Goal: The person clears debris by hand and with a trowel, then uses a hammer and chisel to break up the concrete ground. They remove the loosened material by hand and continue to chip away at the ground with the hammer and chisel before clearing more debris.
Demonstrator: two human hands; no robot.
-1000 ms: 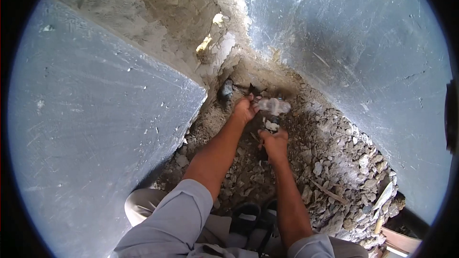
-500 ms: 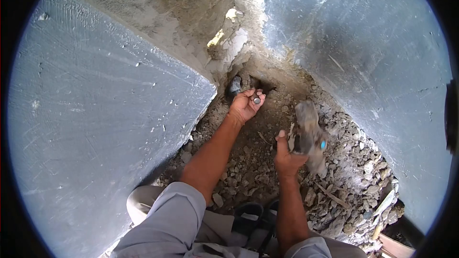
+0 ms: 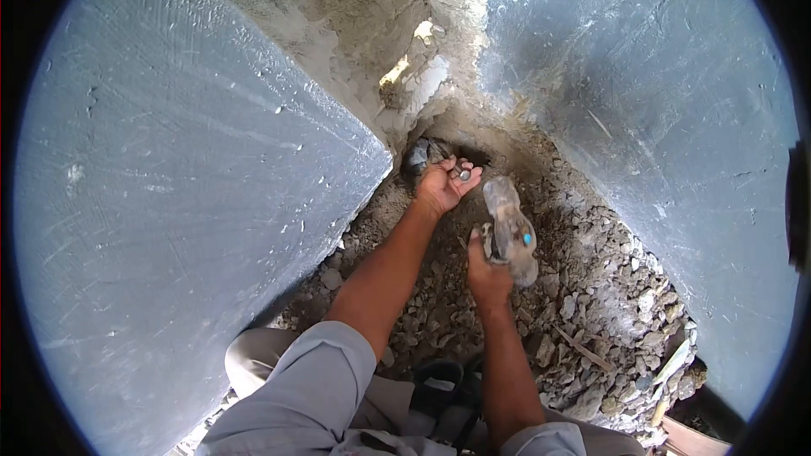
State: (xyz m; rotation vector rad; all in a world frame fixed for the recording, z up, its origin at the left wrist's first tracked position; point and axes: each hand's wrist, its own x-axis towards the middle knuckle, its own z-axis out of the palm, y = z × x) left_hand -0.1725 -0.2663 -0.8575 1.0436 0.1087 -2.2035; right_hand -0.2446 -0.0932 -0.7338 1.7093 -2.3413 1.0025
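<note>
My left hand (image 3: 443, 185) grips a steel chisel (image 3: 461, 174) whose struck end shows between my fingers, its tip pointing into a dark hole (image 3: 422, 154) at the foot of the wall corner. Below and to the right, my right hand (image 3: 487, 268) is closed on the handle of a dusty hammer (image 3: 509, 228). The blurred hammer head, with a small blue mark, hangs a short way right of the chisel.
Two smooth grey walls (image 3: 169, 203) (image 3: 676, 118) meet at a broken, crumbling corner. Loose rubble and stones (image 3: 608, 304) cover the ground to the right. My knees and dark sandals (image 3: 439, 384) are at the bottom. A wooden stick (image 3: 583, 346) lies in the rubble.
The hammer was on the chisel a second ago, swung back to the right, and now comes in toward the chisel again. My left hand stays at the hole.
</note>
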